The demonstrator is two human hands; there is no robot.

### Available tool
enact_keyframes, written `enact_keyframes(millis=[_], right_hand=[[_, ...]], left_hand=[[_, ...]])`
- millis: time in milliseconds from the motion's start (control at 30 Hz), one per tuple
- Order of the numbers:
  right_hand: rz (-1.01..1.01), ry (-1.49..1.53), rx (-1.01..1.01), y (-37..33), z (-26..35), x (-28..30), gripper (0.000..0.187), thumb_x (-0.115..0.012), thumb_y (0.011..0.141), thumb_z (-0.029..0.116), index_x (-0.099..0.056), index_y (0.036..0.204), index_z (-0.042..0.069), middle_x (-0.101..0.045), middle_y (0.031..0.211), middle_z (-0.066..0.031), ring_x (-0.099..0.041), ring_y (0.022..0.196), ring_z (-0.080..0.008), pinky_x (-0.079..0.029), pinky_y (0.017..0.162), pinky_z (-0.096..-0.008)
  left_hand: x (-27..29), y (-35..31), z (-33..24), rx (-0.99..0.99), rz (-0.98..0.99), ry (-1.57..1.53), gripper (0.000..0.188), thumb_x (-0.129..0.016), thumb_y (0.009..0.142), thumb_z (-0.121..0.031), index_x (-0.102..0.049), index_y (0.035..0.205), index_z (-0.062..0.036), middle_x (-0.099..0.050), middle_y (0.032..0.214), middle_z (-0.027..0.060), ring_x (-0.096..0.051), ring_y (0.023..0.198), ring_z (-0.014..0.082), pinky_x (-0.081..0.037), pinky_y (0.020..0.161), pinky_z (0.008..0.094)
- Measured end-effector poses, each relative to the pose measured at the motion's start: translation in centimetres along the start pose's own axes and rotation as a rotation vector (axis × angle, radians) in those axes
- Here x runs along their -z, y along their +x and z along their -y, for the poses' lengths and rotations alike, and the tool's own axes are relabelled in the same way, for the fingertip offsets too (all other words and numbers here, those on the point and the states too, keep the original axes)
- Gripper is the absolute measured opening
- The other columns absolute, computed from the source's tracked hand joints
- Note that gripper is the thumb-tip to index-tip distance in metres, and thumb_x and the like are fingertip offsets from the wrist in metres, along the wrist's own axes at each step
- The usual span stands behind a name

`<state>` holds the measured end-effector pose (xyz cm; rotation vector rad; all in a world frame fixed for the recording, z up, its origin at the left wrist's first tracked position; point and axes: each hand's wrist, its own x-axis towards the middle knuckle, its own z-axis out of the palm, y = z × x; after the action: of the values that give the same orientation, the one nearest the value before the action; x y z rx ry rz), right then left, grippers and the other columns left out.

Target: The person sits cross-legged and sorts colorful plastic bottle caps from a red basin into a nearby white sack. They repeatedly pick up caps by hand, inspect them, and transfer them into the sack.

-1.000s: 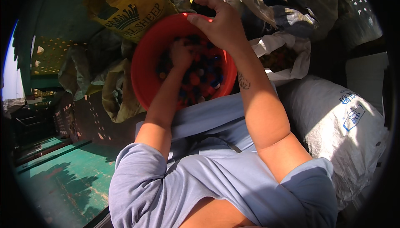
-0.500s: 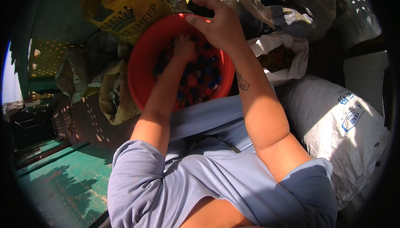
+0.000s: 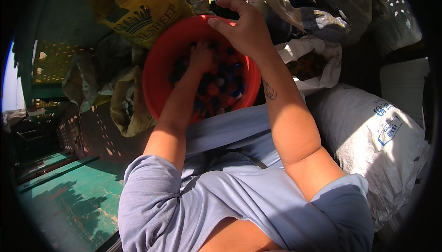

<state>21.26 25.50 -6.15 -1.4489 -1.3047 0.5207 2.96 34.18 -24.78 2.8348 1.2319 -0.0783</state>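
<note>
A round red basin sits just beyond my lap. Small bottle caps, mostly blue, red and dark, with a few white, lie inside it. My left hand reaches down among the caps, fingers stretched out and somewhat apart; shadow blurs the fingertips, and no cap shows clearly in them. Over the basin's far right rim hangs my right hand, its thumb and fingers curved with a gap between them. Nothing is visible in that gap.
A yellow printed sack stands behind the basin on the left. An opened white sack with small pieces inside is right of it. Closer on the right bulges a full white sack. Rumpled beige sacks lie left, above a green surface.
My left hand has shifted slightly left among the caps. My right hand stays almost in place above the rim, moved a touch right.
</note>
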Motion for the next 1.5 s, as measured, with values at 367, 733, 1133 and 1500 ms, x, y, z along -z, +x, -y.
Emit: enact_keyframes(millis=[367, 733, 1133, 1500], right_hand=[[-0.007, -0.002, 0.024, 0.0, -0.5, -0.3, 0.048, -0.076, 0.075, 0.031, -0.064, 0.114, 0.004, -0.066, 0.112, -0.0143, -0.063, 0.106, -0.0281, -0.049, 0.092, -0.0373], [-0.033, -0.012, 0.081, 0.2, -0.6, -0.5, 0.049, -0.075, 0.073, 0.036, -0.067, 0.111, 0.006, -0.067, 0.104, -0.0177, -0.066, 0.095, -0.0318, -0.051, 0.085, -0.0383], [0.077, -0.001, -0.050, -0.7, 2.7, -0.6, 0.043, -0.073, 0.079, 0.028, -0.063, 0.110, 0.000, -0.067, 0.103, -0.0176, -0.066, 0.095, -0.0299, -0.051, 0.081, -0.0366], [0.083, -0.044, -0.048, -0.5, 2.9, -1.4, 0.046, -0.072, 0.079, 0.031, -0.063, 0.113, 0.001, -0.068, 0.104, -0.0168, -0.065, 0.097, -0.0300, -0.051, 0.084, -0.0368]], left_hand=[[11.4, 1.3, 5.6, 0.266, -0.656, -0.239, 0.036, -0.077, 0.070, -0.035, -0.070, 0.096, -0.0108, -0.054, 0.122, 0.0137, -0.047, 0.119, 0.0309, -0.038, 0.100, 0.0457], [24.7, 2.9, 16.9, -0.001, -1.029, 0.429, 0.035, -0.075, 0.077, -0.032, -0.069, 0.110, -0.0203, -0.066, 0.112, 0.0075, -0.064, 0.098, 0.0266, -0.051, 0.082, 0.0390], [1.6, -8.3, -7.9, -0.411, 0.090, -0.333, 0.019, -0.069, 0.070, -0.020, -0.076, 0.087, -0.0245, -0.049, 0.135, 0.0052, -0.039, 0.129, 0.0288, -0.036, 0.100, 0.0467], [2.9, -8.9, -5.1, -0.249, 0.027, -0.322, 0.028, -0.072, 0.069, -0.019, -0.075, 0.096, -0.0235, -0.047, 0.136, 0.0072, -0.039, 0.129, 0.0310, -0.036, 0.100, 0.0494]])
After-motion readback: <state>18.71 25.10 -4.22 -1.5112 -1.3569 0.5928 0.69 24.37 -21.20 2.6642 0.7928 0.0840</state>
